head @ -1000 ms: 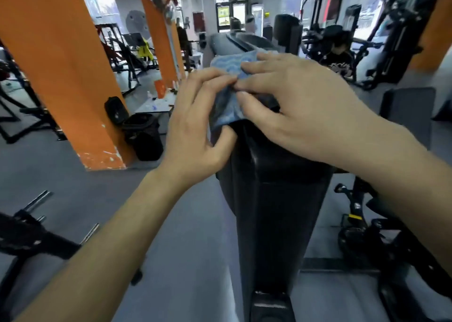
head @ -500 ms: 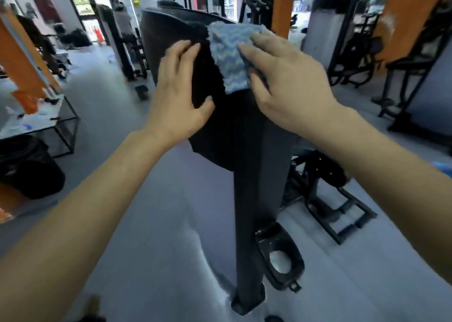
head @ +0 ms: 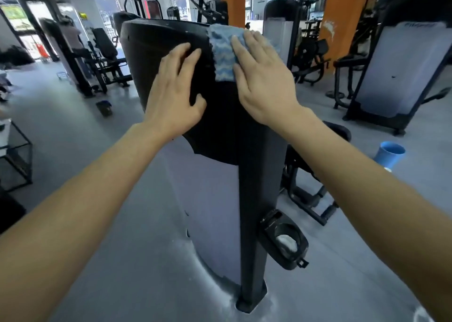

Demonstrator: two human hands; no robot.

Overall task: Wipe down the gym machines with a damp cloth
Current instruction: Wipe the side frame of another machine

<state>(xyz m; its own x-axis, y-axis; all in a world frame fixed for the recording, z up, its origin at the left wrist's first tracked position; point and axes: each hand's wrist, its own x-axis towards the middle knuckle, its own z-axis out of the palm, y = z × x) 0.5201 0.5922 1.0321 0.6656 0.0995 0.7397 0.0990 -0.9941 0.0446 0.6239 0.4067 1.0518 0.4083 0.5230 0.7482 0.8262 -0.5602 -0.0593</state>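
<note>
I am pressing the blue cloth (head: 222, 52) on top of the black machine cover (head: 151, 47) with my flat right hand (head: 264, 82). My left hand (head: 173, 94) is bracing, fingers spread. Next, probably, wiping downward.

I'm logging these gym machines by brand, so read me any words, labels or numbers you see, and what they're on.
No text can be read.
Pale panel, right: logo too faint and blurred.
Yellow sign, back left: too small.
Poster, far left: blurred.
Black cover under the cloth: no text shows.
</note>
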